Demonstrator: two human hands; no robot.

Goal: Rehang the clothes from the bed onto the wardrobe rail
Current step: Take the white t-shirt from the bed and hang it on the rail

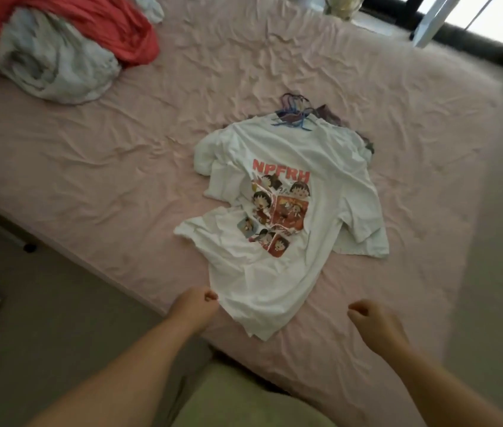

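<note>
A red cloth (89, 23) and a pale bundle (52, 66) lie at the bed's (120, 149) far left. The left hand (196, 306) pinches the hem of the white shirt (284, 211), spread mid-bed with hangers (293, 115) at its collar. The right hand (373, 322) hovers beside it, fingers curled on nothing.

We see a white T-shirt (278, 192) w/ cartoon pics & red letters, flat on the pink bed (105, 167). Hangers (293, 115) poke out at its collar.
</note>
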